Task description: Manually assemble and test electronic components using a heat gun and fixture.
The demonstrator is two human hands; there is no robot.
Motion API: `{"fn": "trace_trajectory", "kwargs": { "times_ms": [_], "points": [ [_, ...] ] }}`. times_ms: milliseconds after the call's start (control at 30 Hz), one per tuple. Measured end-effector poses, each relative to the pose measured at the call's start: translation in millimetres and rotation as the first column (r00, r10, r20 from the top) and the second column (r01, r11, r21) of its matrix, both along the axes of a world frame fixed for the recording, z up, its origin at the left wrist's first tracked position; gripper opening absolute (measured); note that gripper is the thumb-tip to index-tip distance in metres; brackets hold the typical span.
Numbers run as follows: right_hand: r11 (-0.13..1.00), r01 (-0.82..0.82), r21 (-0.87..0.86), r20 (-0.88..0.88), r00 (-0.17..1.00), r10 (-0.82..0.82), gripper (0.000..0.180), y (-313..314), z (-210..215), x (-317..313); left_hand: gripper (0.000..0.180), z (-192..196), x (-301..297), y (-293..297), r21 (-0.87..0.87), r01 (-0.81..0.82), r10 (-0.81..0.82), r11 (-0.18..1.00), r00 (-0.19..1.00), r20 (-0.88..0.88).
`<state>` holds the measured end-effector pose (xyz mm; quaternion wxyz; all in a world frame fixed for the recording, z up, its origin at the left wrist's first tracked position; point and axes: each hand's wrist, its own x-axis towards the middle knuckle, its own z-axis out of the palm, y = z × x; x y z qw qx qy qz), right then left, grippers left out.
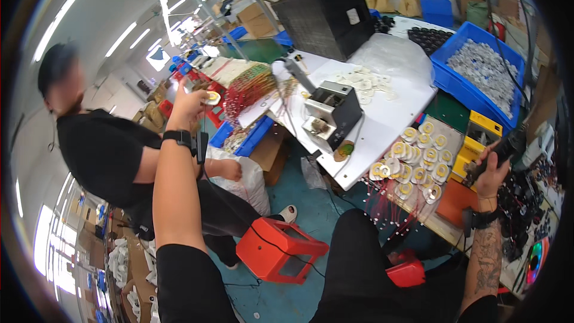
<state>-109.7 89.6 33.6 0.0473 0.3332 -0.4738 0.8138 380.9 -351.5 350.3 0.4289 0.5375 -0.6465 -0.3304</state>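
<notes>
My left hand (190,106) is raised at the left, in front of a co-worker, its fingers closed on a small white disc with a yellow ring (213,98). At the right, my right hand (492,178) is closed round a black tool (510,145) whose exact kind I cannot make out. A yellow machine (476,137) stands just beside that hand. Left of it, many similar white discs with yellow rings (418,158) lie in overlapping rows on a board, with thin red wires hanging off its front edge.
A co-worker in black (107,143) sits at the left. A black bench machine (332,113) stands on the white table (382,125), near a large black box (323,18). A blue bin (441,72) holds small white parts. Red stools (278,250) stand on the floor; cables cross it.
</notes>
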Motion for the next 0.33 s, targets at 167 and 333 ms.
{"fn": "trace_trajectory", "kwargs": {
  "times_ms": [167, 333],
  "points": [
    [0.999, -0.042, -0.024, 0.022, 0.999, 0.042, 0.041, -7, 15, 15, 0.080, -97, -44, 16, 0.202, 0.453, -0.496, 0.869, 0.795, 0.349],
    [0.999, -0.034, 0.022, -0.006, 0.999, 0.034, 0.043, 2, 11, 14, 0.096, -172, -119, 94, 0.272, 0.494, -0.537, 0.826, 0.542, 0.646]
  ]
}}
